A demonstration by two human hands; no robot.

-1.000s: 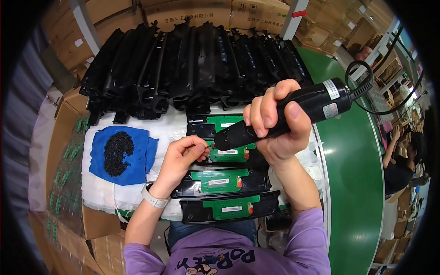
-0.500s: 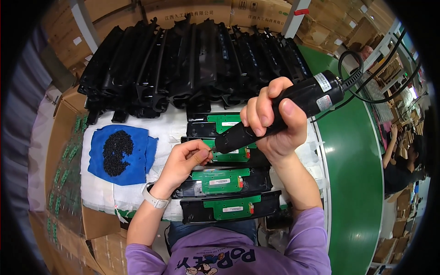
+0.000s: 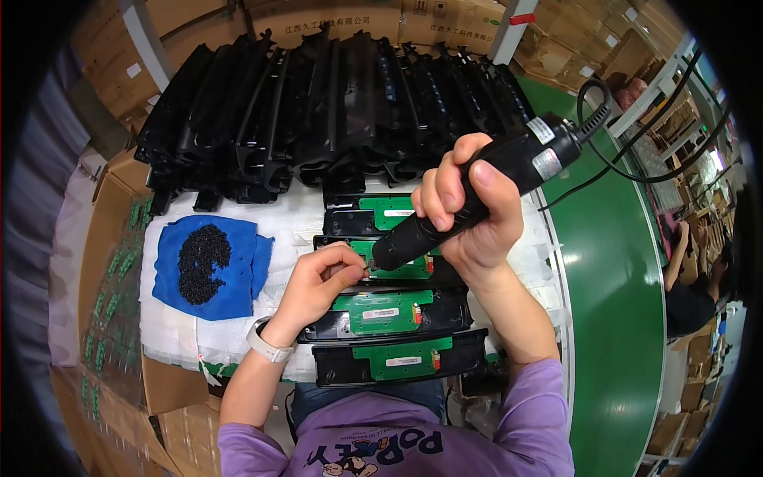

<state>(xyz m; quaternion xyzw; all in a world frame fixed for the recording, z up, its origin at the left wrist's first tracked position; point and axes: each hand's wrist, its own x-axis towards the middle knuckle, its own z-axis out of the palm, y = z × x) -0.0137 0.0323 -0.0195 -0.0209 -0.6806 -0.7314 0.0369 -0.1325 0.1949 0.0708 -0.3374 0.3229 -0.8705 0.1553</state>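
My right hand (image 3: 477,211) is wrapped round a black corded electric screwdriver (image 3: 409,238), its nose tilted down to the left over a green circuit board (image 3: 417,269) in a black plastic housing. My left hand (image 3: 330,274) has its fingers pinched together at the tool's tip, by the board's left end; what they hold, if anything, is too small to make out. Two more housings with green boards lie nearer me, the closer one holding a board (image 3: 401,360) with a white label. Another board (image 3: 385,213) sits beyond the screwdriver.
Left on the white-covered table is a blue cloth (image 3: 171,270) bearing a heap of small black screws (image 3: 204,262). A long row of black plastic housings (image 3: 318,119) stands stacked at the back. The screwdriver's cable (image 3: 628,143) loops off right. A person (image 3: 699,294) works far right.
The screwdriver and my right hand have shifted slightly left and down, and the tool's rear end is lower. My left hand stays nearly in place, still pinched.
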